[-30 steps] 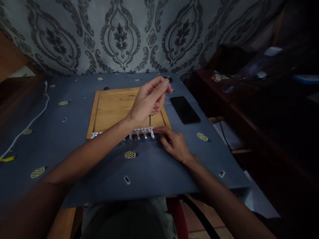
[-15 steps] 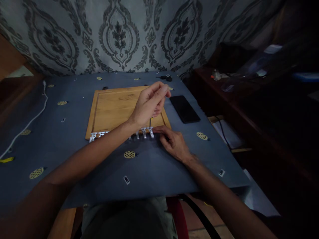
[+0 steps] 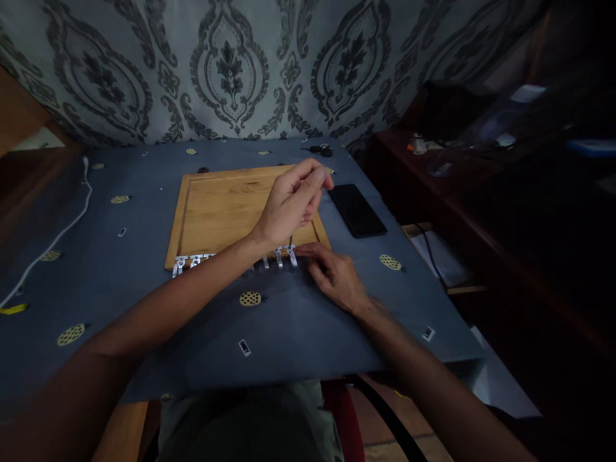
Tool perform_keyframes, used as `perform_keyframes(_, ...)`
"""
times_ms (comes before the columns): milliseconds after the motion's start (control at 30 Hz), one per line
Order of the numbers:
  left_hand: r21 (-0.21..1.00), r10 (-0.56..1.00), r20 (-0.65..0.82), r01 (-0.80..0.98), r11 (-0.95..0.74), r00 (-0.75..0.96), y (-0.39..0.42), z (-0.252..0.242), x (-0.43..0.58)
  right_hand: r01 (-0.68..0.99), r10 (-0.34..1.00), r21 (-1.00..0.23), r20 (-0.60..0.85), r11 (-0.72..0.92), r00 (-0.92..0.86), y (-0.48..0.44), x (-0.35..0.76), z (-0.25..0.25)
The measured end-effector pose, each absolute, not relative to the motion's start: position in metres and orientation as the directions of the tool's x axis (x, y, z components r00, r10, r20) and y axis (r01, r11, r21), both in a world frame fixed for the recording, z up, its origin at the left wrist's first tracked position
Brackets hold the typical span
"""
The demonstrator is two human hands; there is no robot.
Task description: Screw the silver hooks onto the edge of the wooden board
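My left hand (image 3: 294,197) is closed above the right part of a wooden board (image 3: 216,212). Its fingers wrap a screwdriver whose handle they hide. Only the thin screwdriver shaft (image 3: 290,241) shows below the hand, pointing down at the right end of a metal hook rail (image 3: 279,255). The rail lies along the board's front edge, its hooks hanging over toward me; my left forearm covers its middle. My right hand (image 3: 337,276) rests on the cloth with the index finger stretched to the rail's right end and the other fingers loosely curled, holding nothing.
A black phone (image 3: 359,210) lies right of the board. Behind it is a small dark object (image 3: 321,149). A white cable (image 3: 72,221) runs along the left of the blue tablecloth (image 3: 192,346). A dark red side table (image 3: 409,160) stands at right.
My left hand has shifted slightly right and lower, and the yellow part above the shaft is now hidden. My right hand and the rail have stayed put.
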State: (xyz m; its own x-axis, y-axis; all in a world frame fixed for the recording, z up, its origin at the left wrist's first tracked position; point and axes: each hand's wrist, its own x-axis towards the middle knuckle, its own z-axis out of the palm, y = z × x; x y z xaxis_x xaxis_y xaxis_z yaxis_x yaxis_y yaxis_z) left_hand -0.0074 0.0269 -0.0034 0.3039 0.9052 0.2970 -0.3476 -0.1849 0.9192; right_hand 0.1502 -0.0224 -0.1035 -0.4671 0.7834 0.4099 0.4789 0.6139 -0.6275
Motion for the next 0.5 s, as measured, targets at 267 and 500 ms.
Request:
perform_keyframes(267, 0.968, 0.833, 0.245, -0.165, -0.187, 0.496, 0.0317, 0.0016, -0.0108, 0.489, 0.785, -0.623, 0.399, 0.611, -0.473, -0.0220, 0.1507, -0.1037)
perform_keyframes(500, 0.948, 0.942, 0.290, -0.185, -0.258, 0.171, 0.0252, 0.0029, -0.0064, 0.483, 0.788, -0.632, 0.399, 0.607, -0.468, -0.0218, 0.1502, -0.1049)
